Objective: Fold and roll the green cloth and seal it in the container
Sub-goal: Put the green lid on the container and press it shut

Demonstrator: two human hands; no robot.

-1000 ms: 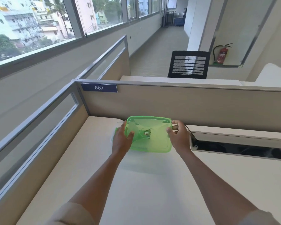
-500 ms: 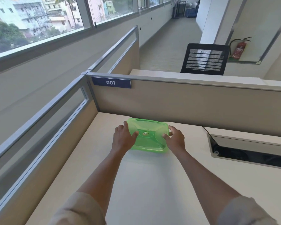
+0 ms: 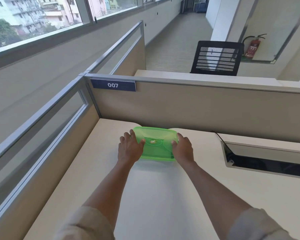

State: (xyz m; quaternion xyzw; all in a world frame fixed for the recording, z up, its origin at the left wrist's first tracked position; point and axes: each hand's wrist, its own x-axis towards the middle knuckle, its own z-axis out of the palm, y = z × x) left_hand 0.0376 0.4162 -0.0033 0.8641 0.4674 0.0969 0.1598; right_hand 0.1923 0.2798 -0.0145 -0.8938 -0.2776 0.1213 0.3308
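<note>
A green translucent lid (image 3: 157, 144) lies flat on top of the container, near the far end of the white desk (image 3: 163, 196). My left hand (image 3: 129, 148) grips the lid's left edge, thumb on top and fingers over the side. My right hand (image 3: 183, 148) grips its right edge the same way. A small round logo sits in the lid's centre. The container body beneath is mostly hidden by the lid and my hands. The green cloth is not visible; I cannot tell whether it is inside.
Beige partition walls (image 3: 197, 108) with a "007" label (image 3: 113, 85) close the desk at the back and left. A cable slot (image 3: 267, 160) with a raised flap opens in the desk to the right. A black mesh chair (image 3: 216, 57) stands beyond the partition.
The lid was tilted up in both hands a second ago; it now lies flat on the container. My hands have come down with it onto its two sides.
</note>
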